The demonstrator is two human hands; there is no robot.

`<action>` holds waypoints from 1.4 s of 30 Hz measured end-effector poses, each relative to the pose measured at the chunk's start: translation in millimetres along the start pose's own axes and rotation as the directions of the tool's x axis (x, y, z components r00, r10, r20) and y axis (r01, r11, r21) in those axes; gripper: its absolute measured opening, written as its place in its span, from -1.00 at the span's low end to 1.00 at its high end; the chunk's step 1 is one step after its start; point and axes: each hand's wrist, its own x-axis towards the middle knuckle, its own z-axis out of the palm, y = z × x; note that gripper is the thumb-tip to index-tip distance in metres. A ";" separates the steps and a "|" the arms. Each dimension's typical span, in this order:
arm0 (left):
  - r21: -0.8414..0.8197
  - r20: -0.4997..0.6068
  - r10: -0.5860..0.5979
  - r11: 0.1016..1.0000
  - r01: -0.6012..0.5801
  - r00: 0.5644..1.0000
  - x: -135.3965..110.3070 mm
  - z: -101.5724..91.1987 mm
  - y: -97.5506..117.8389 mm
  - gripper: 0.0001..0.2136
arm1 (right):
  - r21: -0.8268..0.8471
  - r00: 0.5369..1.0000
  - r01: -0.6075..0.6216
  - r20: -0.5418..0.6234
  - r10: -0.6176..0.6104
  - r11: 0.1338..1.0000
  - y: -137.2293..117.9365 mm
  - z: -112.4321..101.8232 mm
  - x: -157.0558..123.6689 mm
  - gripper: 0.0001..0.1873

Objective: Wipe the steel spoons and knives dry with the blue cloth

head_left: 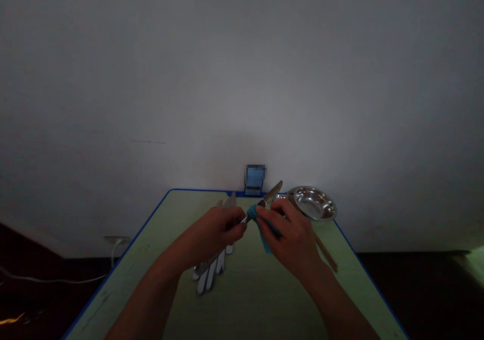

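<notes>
My left hand (pixel 221 229) is closed around the handle end of a metal table knife, whose blade (pixel 273 192) points up and to the right. My right hand (pixel 290 238) is closed on a blue cloth (pixel 265 241) wrapped around the blade's lower part. The hands almost touch, and the cloth hides part of the blade. Below my left hand, several white-handled utensils (pixel 209 275) lie together on the table, partly hidden by my wrist. More metal cutlery (pixel 229 200) shows beyond that hand.
The pale green table (pixel 249 299) has a blue edge. A steel bowl (pixel 313 203) stands at its far right corner, and a wooden chopstick (pixel 324 248) lies beside my right hand. A small blue object (pixel 254 180), blurred, stands behind the table against a white wall.
</notes>
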 end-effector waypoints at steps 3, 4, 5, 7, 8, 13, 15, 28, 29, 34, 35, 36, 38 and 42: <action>0.002 0.007 0.010 1.000 -0.010 1.000 -0.2 -0.4 1.7 -0.82 | 0.003 1.000 -0.007 0.006 0.007 1.000 0.6 0.5 0.0 -0.80; 0.002 0.008 0.008 1.000 -0.008 1.000 -0.4 -0.6 2.4 -0.82 | 0.005 1.000 -0.008 0.006 0.008 1.000 0.8 0.5 0.0 -0.80; 0.006 0.005 0.008 1.000 -0.008 1.000 -0.6 -0.8 3.0 -0.81 | 0.008 1.000 -0.009 0.002 0.009 1.000 1.0 0.5 -0.1 -0.80; 0.014 0.001 0.008 1.000 -0.008 1.000 -1.0 -0.9 4.0 -0.80 | 0.013 1.000 -0.008 -0.009 0.008 1.000 1.3 0.1 -0.1 -0.80; 0.015 0.000 0.009 1.000 -0.009 1.000 -1.2 -0.8 4.3 -0.80 | 0.015 1.000 -0.009 -0.015 0.009 1.000 1.5 -0.2 -0.2 -0.80; 0.013 0.021 0.031 0.999 -0.031 0.999 -1.5 -0.3 3.1 -0.80 | 0.005 0.999 -0.036 -0.024 0.036 0.999 4.2 -1.4 -0.9 -0.81; 0.019 0.033 0.029 0.999 -0.030 0.999 -1.8 0.0 1.8 -0.80 | 0.000 0.998 -0.052 -0.033 0.052 0.999 6.3 -0.6 -1.4 -0.81; 0.039 0.063 0.011 0.999 -0.014 0.998 -6.1 0.4 1.8 -0.81 | -0.081 0.986 -0.142 -0.099 0.134 0.986 19.2 -5.0 1.7 -0.84; 0.038 0.066 0.010 0.999 -0.013 0.998 -6.4 0.1 2.1 -0.81 | -0.081 0.985 -0.151 -0.096 0.143 0.985 19.9 -5.6 1.7 -0.84; 0.055 0.079 0.025 0.998 -0.029 0.997 -8.2 -1.8 2.1 -0.81 | -0.084 0.977 -0.191 -0.117 0.181 0.978 22.8 -7.0 2.3 -0.84; 0.059 0.082 0.029 0.998 -0.034 0.996 -8.6 -2.1 2.1 -0.81 | -0.085 0.975 -0.199 -0.122 0.188 0.976 23.6 -7.1 2.4 -0.84; 0.063 0.084 0.033 0.997 -0.039 0.996 -9.1 -2.3 2.2 -0.81 | -0.087 0.973 -0.208 -0.123 0.196 0.974 24.7 -7.2 2.5 -0.84; 0.072 0.084 0.038 0.996 -0.044 0.996 -10.0 -2.4 2.2 -0.81 | -0.098 0.970 -0.223 -0.123 0.211 0.970 27.2 -7.3 2.4 -0.84; 0.083 0.093 0.036 0.996 -0.044 0.995 -11.8 -2.1 1.0 -0.82 | -0.122 0.964 -0.245 -0.133 0.229 0.962 31.9 -7.7 1.9 -0.84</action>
